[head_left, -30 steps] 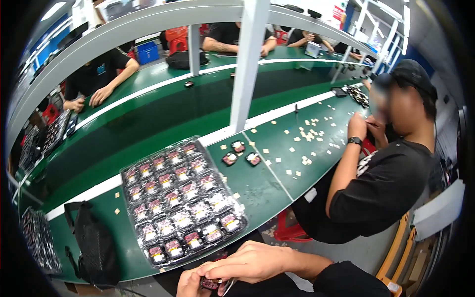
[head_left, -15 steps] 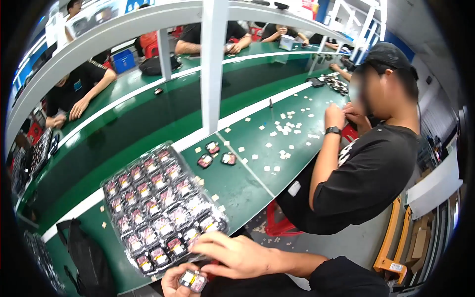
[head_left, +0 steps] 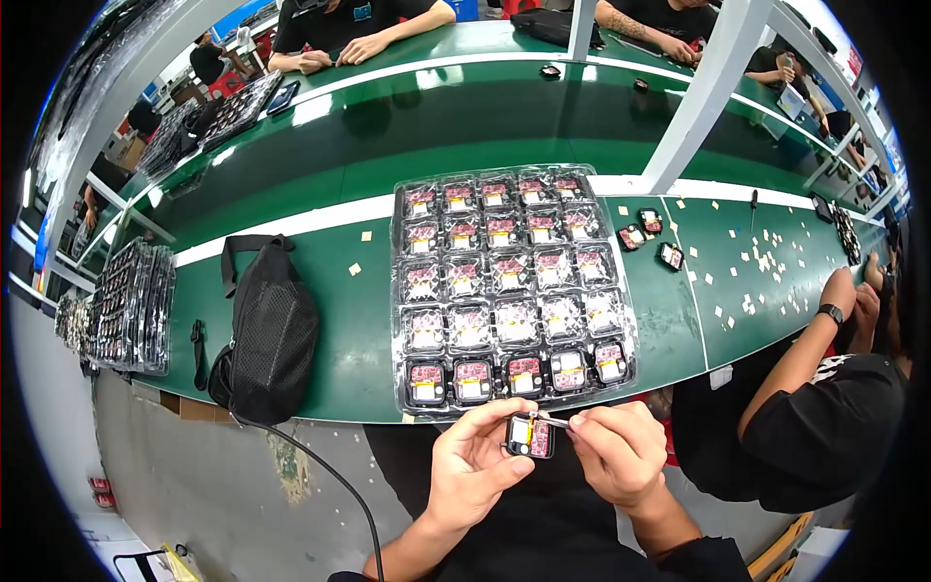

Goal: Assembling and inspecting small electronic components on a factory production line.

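Observation:
Between the thumb and fingers of my left hand is a small black square device housing, its inner side showing a red circuit board, a pale block and a yellow strip. My right hand pinches a slim grey metal tool, whose tip meets the upper edge of the housing; its exact kind is too small to tell. Just beyond both hands, a clear plastic tray holds rows of similar housings. Clear film glints over most of them, while the nearest row looks uncovered.
Left of the tray lies a black bag, with stacked filled trays farther left. Three loose housings and scattered pale square pieces lie to the right. A white post rises behind; a co-worker sits at right.
My view has swung left, bringing the tray to the middle. My right hand has gone from the tray's near edge to the housing, now with the metal tool. My left hand keeps its housing.

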Tool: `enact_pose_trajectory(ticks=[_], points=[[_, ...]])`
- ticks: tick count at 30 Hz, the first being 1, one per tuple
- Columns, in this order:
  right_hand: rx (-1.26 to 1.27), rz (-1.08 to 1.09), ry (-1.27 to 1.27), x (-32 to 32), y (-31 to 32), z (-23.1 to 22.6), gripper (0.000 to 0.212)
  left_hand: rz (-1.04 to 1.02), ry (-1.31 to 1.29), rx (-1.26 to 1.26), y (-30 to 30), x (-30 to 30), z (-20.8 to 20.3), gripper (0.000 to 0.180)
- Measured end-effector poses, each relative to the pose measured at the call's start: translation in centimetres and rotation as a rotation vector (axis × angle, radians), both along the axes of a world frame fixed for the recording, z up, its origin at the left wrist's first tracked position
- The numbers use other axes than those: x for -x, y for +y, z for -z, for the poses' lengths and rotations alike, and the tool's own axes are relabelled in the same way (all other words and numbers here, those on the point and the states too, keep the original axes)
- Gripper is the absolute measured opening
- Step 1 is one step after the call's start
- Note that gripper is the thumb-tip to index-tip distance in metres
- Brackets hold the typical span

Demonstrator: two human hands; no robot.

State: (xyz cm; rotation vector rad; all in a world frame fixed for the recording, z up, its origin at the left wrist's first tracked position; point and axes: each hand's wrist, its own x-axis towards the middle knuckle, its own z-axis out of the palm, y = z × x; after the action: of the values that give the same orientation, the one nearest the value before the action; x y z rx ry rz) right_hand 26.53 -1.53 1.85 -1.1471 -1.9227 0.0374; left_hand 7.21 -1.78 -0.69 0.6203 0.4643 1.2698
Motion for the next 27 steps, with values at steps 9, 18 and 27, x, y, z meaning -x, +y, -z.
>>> enact_pose_trajectory(ticks=[9, 18, 27], points=[[-0.039, 0.0, -0.044, 0.5, 0.3, 0.3, 0.026, 0.027, 0.049, -0.026, 0.1, 0.1, 0.2, 0.06], [0.257, -0.073, 0.226, 0.7, 0.8, 0.2, 0.025, 0.03, 0.054, -0.054, 0.4, 0.3, 0.5, 0.059], [0.11, -0.017, 0.052, 0.9, 1.0, 0.3, 0.017, 0.002, 0.112, -0.073, 0.3, 0.4, 0.6, 0.059]])
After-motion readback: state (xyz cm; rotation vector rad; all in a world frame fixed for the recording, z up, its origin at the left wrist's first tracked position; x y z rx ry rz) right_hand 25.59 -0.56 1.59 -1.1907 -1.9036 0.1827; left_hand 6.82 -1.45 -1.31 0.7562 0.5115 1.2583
